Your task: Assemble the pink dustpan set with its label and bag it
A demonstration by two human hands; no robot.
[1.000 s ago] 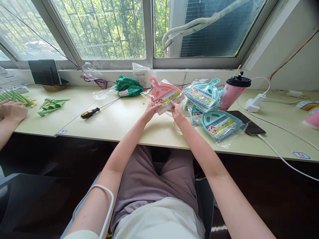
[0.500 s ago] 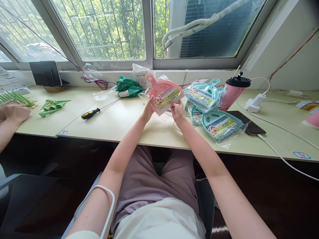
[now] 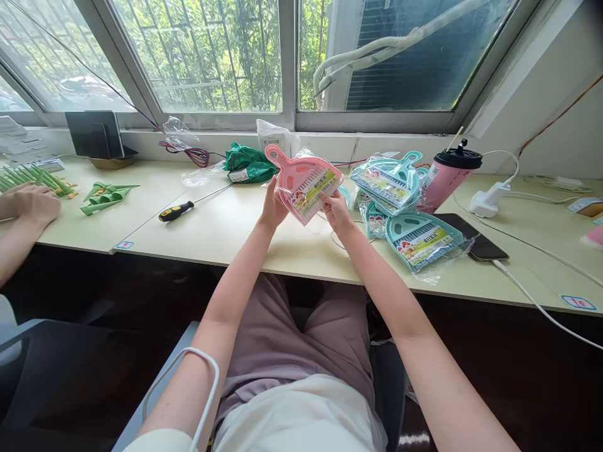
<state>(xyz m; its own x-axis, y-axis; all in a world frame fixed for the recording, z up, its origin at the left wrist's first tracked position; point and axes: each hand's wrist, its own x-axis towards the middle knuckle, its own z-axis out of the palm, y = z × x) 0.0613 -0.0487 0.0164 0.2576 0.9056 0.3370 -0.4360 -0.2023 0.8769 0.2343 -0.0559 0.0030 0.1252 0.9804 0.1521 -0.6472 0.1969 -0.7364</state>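
Observation:
A small pink dustpan (image 3: pixel 298 181) with a printed yellow-green label is held up above the desk, its handle pointing up and left. Clear plastic wrap shows behind it. My left hand (image 3: pixel 274 206) grips its left edge, with the fingers partly hidden behind it. At the lower right edge, my right hand (image 3: pixel 336 210) pinches it near the label. To the right, several wrapped teal dustpans (image 3: pixel 385 188) lie in a heap, and another teal dustpan (image 3: pixel 424 240) rests in front of them.
A pink cup (image 3: pixel 450 176) with a black lid stands behind a phone (image 3: pixel 471 236) on its cable. A screwdriver (image 3: pixel 178 211) and green plastic bag (image 3: pixel 249 164) lie left. Another person's hands (image 3: pixel 32 204) rest by green stalks (image 3: pixel 35 179). A white plug (image 3: pixel 490 199) sits right.
The pink dustpan has moved slightly left and tipped further left in both hands. The whole view has shifted a little, and the teal dustpans lie as before.

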